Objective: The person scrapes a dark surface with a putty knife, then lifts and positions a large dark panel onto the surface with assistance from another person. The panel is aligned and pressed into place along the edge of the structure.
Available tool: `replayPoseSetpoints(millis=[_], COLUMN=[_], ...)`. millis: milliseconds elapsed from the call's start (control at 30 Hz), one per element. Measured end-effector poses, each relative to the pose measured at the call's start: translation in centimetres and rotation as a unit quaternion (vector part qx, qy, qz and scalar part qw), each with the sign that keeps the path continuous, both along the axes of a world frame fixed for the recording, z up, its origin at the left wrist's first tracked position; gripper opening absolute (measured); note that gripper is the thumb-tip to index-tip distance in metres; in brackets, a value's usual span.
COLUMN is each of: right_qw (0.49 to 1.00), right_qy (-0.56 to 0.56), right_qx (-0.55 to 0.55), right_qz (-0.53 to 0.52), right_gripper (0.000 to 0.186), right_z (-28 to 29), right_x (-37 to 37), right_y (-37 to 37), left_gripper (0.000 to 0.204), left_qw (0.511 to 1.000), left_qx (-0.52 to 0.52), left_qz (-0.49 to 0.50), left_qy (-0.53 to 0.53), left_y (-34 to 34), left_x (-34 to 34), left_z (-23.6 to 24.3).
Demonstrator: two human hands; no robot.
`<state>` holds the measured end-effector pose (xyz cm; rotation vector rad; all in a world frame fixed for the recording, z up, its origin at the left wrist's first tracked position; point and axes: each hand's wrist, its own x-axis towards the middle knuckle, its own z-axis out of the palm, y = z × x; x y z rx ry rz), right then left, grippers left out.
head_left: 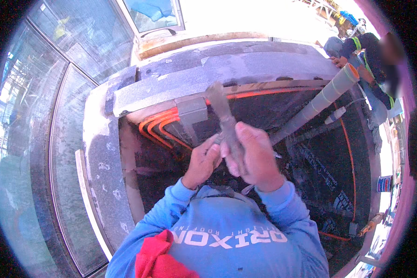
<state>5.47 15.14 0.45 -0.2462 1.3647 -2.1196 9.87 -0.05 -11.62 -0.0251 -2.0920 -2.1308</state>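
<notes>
In front of my chest, my right hand [250,153] wraps around the handle of a grey, dusty hand tool [225,111]. Its flat end flares out and points up and away from me; whether it is a brush or a scraper I cannot tell. My left hand [202,161] is closed against the tool's left side, thumb and fingers pressed together. Whether the left fingers grip the tool itself or something small beside it is hidden. Behind both hands, a dark pit has a grey stone ledge [245,66] along its far side.
A grey pipe [317,103] slants up from the pit on the right. Orange conduits [158,124] bend out of a grey box [192,110] at the far wall. Glass panels [78,125] stand left. A person [377,62] leans over the far right corner. A can [384,184] sits at right.
</notes>
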Motion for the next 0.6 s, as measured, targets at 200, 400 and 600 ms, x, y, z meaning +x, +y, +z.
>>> replayPoseSetpoints(millis=[200, 400, 600], right_qw=[0.997, 0.999, 0.999], right_qy=[0.0, -0.029, -0.042], right_qx=[0.071, 0.034, -0.014], right_qz=[0.015, 0.028, -0.003], right_gripper=[0.049, 0.047, 0.041], right_z=[0.7, -2.2, -0.3], right_x=[1.9, 2.8, -1.8], right_y=[2.0, 0.0, 1.5], left_gripper=[0.051, 0.053, 0.052], left_qw=[0.965, 0.985, 0.99], left_qx=[0.262, 0.166, 0.142], left_qz=[-0.017, 0.034, 0.02], left_qy=[-0.006, 0.001, 0.003], left_y=[-1.2, -0.5, 0.0], left_x=[-0.6, -0.5, 0.7], left_z=[0.8, 1.9, 0.5])
